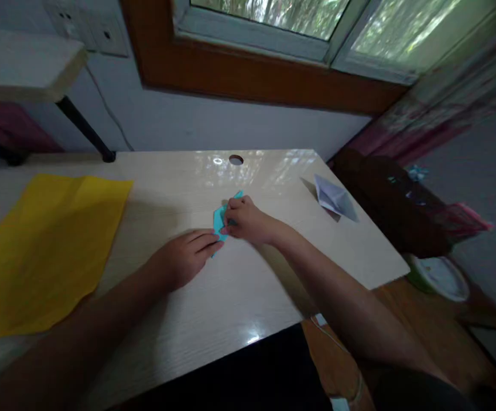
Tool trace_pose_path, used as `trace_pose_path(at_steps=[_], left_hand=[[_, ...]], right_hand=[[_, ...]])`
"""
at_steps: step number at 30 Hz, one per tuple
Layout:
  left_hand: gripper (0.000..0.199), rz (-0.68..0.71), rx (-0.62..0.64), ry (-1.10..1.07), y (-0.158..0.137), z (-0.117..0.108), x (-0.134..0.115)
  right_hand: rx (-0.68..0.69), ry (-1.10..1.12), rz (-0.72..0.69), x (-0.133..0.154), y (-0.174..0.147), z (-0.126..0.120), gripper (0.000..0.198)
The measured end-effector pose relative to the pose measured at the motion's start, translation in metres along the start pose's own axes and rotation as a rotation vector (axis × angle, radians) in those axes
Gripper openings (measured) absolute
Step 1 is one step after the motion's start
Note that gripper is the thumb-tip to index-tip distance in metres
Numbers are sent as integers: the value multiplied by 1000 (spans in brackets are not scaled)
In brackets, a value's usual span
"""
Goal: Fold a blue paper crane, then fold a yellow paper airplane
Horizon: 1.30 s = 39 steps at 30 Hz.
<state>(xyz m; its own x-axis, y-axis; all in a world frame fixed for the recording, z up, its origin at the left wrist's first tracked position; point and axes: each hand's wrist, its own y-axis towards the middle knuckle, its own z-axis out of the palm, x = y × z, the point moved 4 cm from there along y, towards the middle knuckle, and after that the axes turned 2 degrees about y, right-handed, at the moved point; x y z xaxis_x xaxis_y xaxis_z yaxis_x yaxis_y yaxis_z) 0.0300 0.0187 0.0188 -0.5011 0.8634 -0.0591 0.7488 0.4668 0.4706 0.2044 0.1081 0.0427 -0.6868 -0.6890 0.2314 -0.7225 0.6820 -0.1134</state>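
Note:
A small sheet of folded turquoise paper (219, 219) lies on the pale table near its middle, with one pointed end showing above my right hand. My left hand (191, 254) reaches in from the lower left and grips the paper's lower end between fingers and thumb. My right hand (245, 218) is closed, its curled fingers pinching the paper's right side and covering much of it. The two hands are close together, fingertips almost touching.
A yellow sheet (55, 251) lies at the table's left. A folded white paper piece (335, 197) stands at the right. The table (179, 182) has a round hole near the wall. A raised shelf (20, 63) is at the upper left, a bin (438, 277) beyond the right edge.

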Motion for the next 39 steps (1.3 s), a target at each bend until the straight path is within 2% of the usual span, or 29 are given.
trace_pose_path(at_steps=[9,24,39], left_hand=[[49,-9,60,-54,-3,1,2],[43,7,40,-20,-2,4,2],[37,-41,8,-46,4,0,1]], right_hand=[[26,-18,-11,6,3,-5,18],[20,-40,-15,8,6,-5,18],[32,-88,16,8,5,-3,20]])
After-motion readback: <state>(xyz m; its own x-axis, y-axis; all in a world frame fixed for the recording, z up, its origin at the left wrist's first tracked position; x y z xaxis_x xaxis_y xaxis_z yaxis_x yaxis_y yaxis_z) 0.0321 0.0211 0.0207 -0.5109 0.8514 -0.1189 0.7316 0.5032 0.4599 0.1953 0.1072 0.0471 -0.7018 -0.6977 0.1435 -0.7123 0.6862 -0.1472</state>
